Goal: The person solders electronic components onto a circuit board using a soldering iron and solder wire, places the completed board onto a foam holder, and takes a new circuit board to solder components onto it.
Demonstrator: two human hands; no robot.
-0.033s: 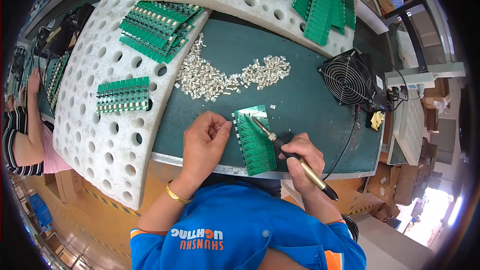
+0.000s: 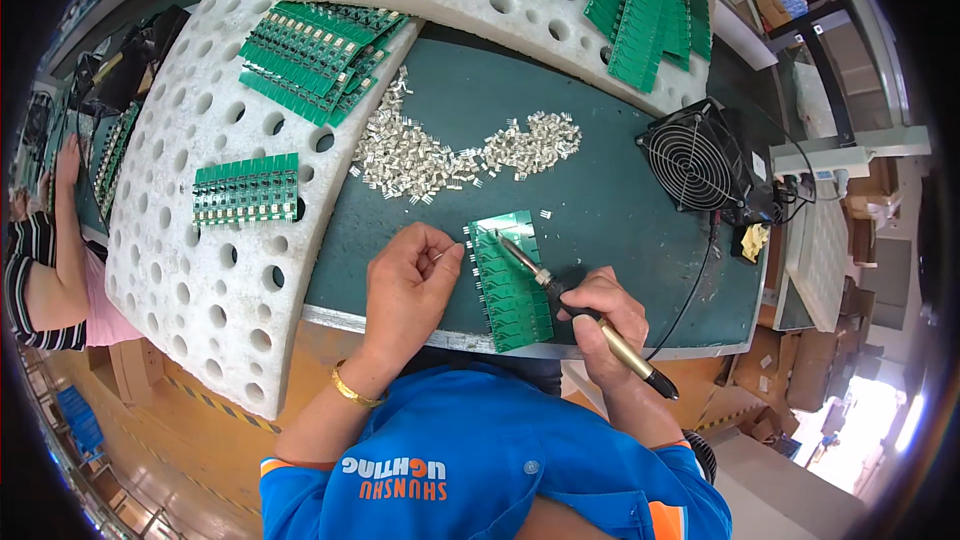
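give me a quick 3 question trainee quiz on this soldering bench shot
1. True or false: the right hand holds the soldering iron with its tip over the green circuit board panel.
2. Where does the pile of small metal parts lie? A) on the white foam sheet B) on the dark green mat C) inside the fan
3. What stands at the mat's right end?

Key: 1 true; 2 B, on the dark green mat; 3 a small black fan.

**Both hands low and close at the picture's centre**

The left hand [image 2: 408, 275] lies knuckles up, fingers curled, thumb and forefinger pinched and pointing toward three o'clock. The right hand [image 2: 603, 312] is closed in a pen-like grip, knuckles toward eleven o'clock. Both forearms rise from six o'clock.
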